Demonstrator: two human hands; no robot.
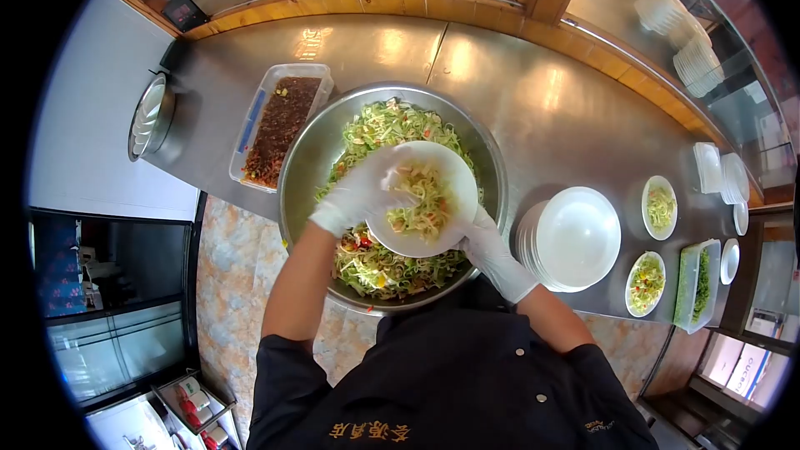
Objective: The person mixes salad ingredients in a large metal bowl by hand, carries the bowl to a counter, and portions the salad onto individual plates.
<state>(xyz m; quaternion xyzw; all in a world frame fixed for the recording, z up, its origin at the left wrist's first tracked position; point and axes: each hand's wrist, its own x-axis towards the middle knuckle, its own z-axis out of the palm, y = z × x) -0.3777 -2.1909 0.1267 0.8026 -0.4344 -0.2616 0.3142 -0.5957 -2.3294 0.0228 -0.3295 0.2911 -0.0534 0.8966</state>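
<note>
My right hand, in a clear thin glove, grips the lower right rim of a white plate. Shredded green and pale vegetable salad lies heaped on that plate. My left hand, gloved too, is over the plate's left side with its fingers at the salad. Motion smears those fingers, so their closure is unclear. Beneath both hands stands a large steel bowl holding more shredded vegetables with red and yellow bits. The plate is held over this bowl and hides its middle.
Left of the bowl, a plastic tub contains dark red-brown sauce. Stacked white plates stand at right, beyond them two filled plates and a tub of chopped greens. A steel bowl sits at the counter's left end.
</note>
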